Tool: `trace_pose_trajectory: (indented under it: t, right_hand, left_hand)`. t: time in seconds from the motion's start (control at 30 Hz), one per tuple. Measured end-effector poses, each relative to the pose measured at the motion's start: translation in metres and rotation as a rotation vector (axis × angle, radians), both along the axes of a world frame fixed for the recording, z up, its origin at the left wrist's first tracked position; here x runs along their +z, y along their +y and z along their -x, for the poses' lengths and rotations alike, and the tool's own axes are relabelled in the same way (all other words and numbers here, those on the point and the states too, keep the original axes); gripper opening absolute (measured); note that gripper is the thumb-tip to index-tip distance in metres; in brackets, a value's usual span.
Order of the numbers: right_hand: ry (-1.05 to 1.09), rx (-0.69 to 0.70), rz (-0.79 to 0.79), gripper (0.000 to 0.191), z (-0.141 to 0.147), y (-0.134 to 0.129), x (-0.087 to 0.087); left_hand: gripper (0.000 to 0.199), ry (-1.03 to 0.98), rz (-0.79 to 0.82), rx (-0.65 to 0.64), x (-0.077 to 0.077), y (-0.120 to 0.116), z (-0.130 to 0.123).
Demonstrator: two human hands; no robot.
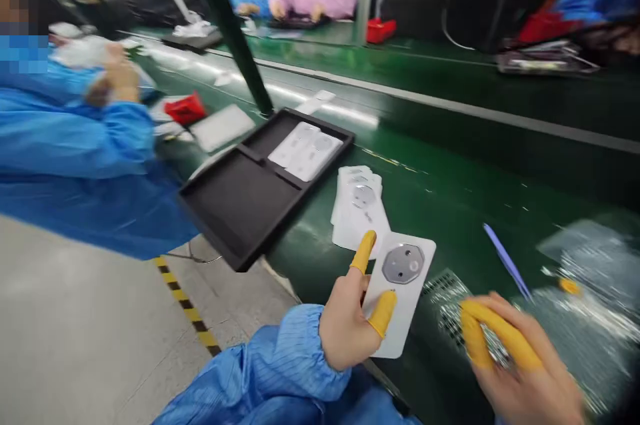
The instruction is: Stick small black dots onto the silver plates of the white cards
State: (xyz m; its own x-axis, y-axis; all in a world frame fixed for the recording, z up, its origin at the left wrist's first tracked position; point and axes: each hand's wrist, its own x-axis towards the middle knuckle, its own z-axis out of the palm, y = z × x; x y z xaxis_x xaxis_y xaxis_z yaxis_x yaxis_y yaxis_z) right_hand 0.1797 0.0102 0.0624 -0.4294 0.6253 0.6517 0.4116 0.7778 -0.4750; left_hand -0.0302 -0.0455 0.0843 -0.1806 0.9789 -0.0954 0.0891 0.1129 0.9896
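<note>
My left hand (347,325), with yellow finger cots on thumb and forefinger, grips a white phone back cover (413,301) by its left side. That cover carries a grey octagonal camera plate (403,263) with small dark holes. Just beyond lies a fanned pile of similar white covers (353,228) on the green bench. On the right, my right hand (520,358) has its yellow-capped thumb and forefinger pinched together; whatever is between the tips is too small to make out. Beneath that hand is a shiny sheet of small parts (445,288), partly hidden.
A black tray (237,205) with more white covers stands at left. Blue tweezers (507,261) and clear plastic bags (590,258) lie on the right. A dark post (233,31) rises behind the tray. A blue-sleeved co-worker (75,138) sits at left; others work across the bench.
</note>
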Motion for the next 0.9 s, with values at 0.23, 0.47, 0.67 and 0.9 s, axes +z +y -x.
trace_pose_trajectory:
  t: [0.23,0.47,0.67,0.9]
  right_hand:
    - [-0.118,-0.055,-0.088,0.047,0.02,-0.005,0.012]
    - [-0.214,-0.061,-0.116,0.049,0.016,-0.012,0.023]
    - [-0.228,-0.069,-0.08,0.051,0.012,-0.018,0.022]
    - [-0.202,-0.116,-0.057,0.046,0.014,-0.026,0.02]
  left_hand:
    - [0.034,-0.008,0.071,-0.181,0.01,-0.004,-0.03]
    - [0.027,0.085,0.075,-0.167,0.009,-0.009,-0.034]
    - [0.015,0.192,0.032,-0.139,0.007,-0.013,-0.037]
    - [0.002,0.252,-0.006,-0.12,0.01,-0.017,-0.041]
